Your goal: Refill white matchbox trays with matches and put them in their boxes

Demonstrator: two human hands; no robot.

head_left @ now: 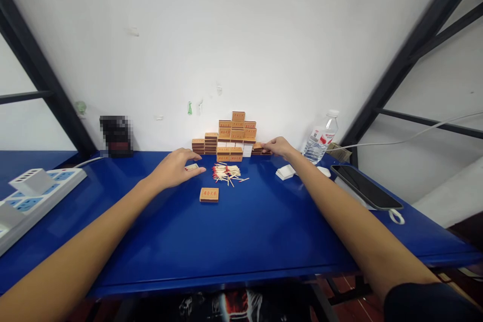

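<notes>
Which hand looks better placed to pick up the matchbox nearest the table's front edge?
The left hand, probably: it is closer to that matchbox and its grasp is open. The right hand is farther off, at the stacked matchboxes.

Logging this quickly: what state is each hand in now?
Left hand: open, thumb and fingers apart.
Right hand: fingertips at a matchbox; grip unclear.

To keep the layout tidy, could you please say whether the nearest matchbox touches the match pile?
Apart: the head view shows blue tabletop between the nearest matchbox and the match pile.
</notes>
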